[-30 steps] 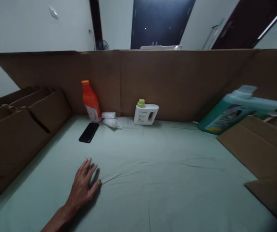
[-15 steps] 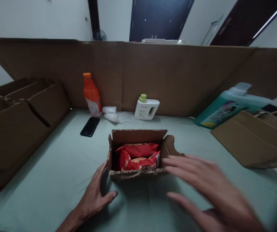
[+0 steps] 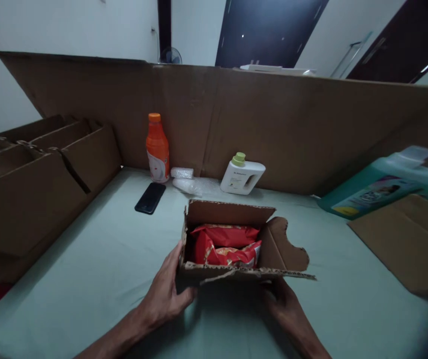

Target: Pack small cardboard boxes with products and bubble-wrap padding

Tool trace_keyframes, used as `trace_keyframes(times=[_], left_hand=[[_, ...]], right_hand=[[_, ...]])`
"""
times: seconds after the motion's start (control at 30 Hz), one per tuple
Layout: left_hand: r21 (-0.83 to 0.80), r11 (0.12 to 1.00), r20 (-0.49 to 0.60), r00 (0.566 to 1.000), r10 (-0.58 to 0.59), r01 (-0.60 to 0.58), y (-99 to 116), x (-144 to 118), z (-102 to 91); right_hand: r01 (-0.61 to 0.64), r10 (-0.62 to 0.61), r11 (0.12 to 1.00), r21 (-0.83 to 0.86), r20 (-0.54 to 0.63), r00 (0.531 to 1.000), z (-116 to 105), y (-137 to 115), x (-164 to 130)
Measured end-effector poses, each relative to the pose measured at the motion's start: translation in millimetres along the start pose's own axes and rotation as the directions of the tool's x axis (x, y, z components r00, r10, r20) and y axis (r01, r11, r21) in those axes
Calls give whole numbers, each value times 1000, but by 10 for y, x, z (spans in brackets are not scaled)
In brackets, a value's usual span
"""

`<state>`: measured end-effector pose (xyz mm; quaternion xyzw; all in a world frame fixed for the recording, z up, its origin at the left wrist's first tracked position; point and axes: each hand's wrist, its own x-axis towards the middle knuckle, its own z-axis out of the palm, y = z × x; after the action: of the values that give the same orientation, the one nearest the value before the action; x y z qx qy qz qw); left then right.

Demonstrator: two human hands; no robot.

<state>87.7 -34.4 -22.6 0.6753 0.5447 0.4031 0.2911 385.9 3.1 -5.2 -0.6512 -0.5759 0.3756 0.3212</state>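
A small open cardboard box [image 3: 232,213] stands in front of me, with red shiny snack packets [image 3: 230,244] inside. My left hand [image 3: 171,286] grips the box at its left side, the fingers along the wall and the thumb round the near face. At the near right corner, my right hand [image 3: 283,301] holds the box from below the front flap, which hides most of its fingers. The right side flap [image 3: 286,247] sticks outward, and the near flap's torn edge points toward me and to the right.
Behind the box are an orange bottle [image 3: 157,149], a black phone [image 3: 150,198], bubble wrap [image 3: 195,184] and a white jug [image 3: 242,175]. A divided cardboard box [image 3: 30,199] stands left. A teal liquid bottle [image 3: 378,184] leans by more cardboard [image 3: 408,244] at right. A tall cardboard panel [image 3: 273,129] closes off the back.
My right hand has moved in from the right to the box's near right corner. The right and near flaps now stick out further. The view has shifted left.
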Motion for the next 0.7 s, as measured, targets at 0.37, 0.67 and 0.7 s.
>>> trace_keyframes(times=[0.37, 0.67, 0.7], left_hand=[[196, 978, 20, 997, 69, -72, -471, 1112, -199], [499, 866, -68, 995, 73, -29, -510, 2868, -551], [510, 860, -71, 996, 60, -15, -504, 3025, -541]], right_hand=[[47, -24, 993, 107, -201, 979, 102, 270, 497], [11, 6, 998, 69, -247, 969, 118, 778, 468], [24, -10, 998, 55, -242, 970, 105, 792, 465]])
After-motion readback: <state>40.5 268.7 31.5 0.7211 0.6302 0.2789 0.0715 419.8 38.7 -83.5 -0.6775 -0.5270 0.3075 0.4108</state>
